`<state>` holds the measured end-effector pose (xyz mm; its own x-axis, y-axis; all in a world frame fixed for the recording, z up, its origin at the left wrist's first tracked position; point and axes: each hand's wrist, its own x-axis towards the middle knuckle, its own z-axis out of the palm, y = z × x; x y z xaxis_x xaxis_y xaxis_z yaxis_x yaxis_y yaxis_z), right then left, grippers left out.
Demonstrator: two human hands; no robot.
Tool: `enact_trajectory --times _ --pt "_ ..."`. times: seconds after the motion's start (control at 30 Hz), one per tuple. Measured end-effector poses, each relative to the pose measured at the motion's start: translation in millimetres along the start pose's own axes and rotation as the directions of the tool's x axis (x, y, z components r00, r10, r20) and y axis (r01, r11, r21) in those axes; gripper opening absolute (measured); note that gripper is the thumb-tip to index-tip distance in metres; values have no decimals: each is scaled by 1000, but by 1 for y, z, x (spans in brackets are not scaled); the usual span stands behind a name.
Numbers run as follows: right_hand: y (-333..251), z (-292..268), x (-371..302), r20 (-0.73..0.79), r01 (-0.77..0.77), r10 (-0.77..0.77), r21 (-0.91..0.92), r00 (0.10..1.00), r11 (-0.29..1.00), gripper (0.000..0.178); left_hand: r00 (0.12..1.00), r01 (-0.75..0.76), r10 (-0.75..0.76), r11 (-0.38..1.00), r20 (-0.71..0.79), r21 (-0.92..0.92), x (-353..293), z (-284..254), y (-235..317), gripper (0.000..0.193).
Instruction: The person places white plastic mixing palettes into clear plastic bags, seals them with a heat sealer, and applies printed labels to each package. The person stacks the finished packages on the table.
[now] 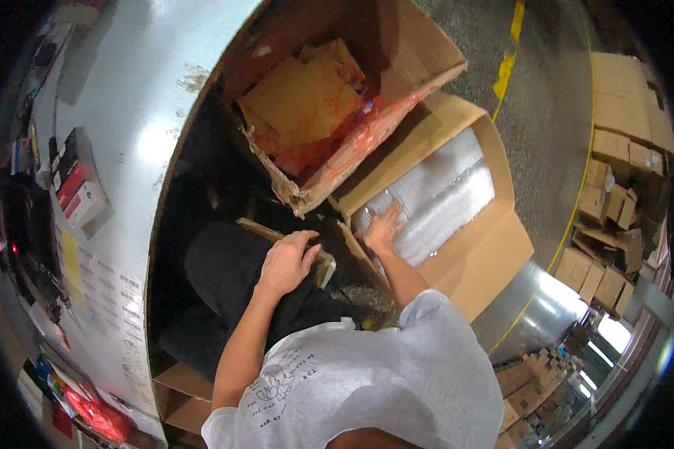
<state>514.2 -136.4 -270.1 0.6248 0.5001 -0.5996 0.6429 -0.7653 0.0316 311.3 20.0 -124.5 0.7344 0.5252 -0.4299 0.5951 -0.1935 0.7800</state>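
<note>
My right hand [383,226] reaches into an open cardboard box [475,258], its fingers spread on clear plastic-wrapped packages [442,198]. The packages lie side by side with a pale, ribbed-looking wrap, and the box's near flap is folded outward. My left hand [286,263] hangs over my dark-trousered leg, fingers loosely bent and thumb apart. Under or just beside it runs a narrow brown strip with a pale end [324,269]. Whether the left hand touches this strip I cannot tell.
Beyond stands a larger torn carton [397,45] with red-stained flat cardboard [303,105] inside. To the left is a pale worktable [112,97] with small boxes [81,191] and label sheets [112,288]. Stacked cartons [610,202] line the right, past a yellow floor line [507,67].
</note>
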Motion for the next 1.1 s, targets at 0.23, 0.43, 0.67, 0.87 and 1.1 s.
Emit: enact_trajectory --times 0.23,0.43,0.67,0.87,1.1 --pt "39 -42 1 111 166 -173 65 979 984 82 999 -29 29 999 17 22 12 5 -5 31" --pt "58 -55 30 270 320 -314 24 910 947 88 941 119 35 898 337 -424 27 41 2 36" --pt "38 -51 51 447 347 -301 -22 842 937 103 942 127 -78 983 328 -131 31 68 -1 33" --pt "36 -42 62 495 301 -232 -63 838 952 102 966 60 -40 996 256 -71 29 71 -8 32" --pt "33 -20 44 256 173 -159 -32 954 984 94 989 8 7 995 149 -99 25 59 -11 31"
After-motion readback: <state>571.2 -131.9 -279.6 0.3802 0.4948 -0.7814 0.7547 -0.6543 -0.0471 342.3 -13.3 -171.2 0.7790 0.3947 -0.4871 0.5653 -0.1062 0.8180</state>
